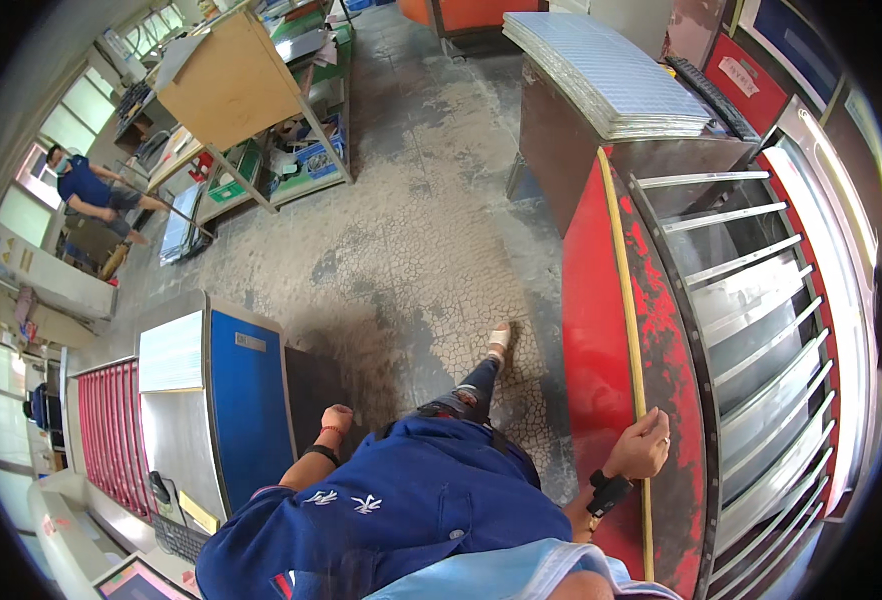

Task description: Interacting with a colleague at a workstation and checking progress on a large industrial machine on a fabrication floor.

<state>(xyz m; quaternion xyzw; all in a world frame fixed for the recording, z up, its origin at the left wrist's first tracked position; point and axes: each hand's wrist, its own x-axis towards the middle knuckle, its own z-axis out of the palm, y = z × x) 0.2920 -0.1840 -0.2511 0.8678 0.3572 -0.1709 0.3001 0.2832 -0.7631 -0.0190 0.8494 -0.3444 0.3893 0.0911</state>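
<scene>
My left hand [337,418] hangs at my side, its fingers curled in, with nothing seen in it. A red bead bracelet and a dark band circle that wrist. Nearest to it is the blue side panel [249,400] of a machine. My right hand [641,446], with a ring on one finger, is loosely closed and shows no object. It appears over the yellow edge strip [625,270] of a red machine panel [593,310]; whether it touches cannot be told. A black device [611,492] is strapped to the right wrist.
Right, metal rollers [746,262] line the red machine; a stack of silvery sheets [611,75] lies beyond. Cracked floor [411,220] runs ahead under my forward foot [500,338]. At far left, a person [89,190] is by a workbench with a wooden board [236,88] and bins.
</scene>
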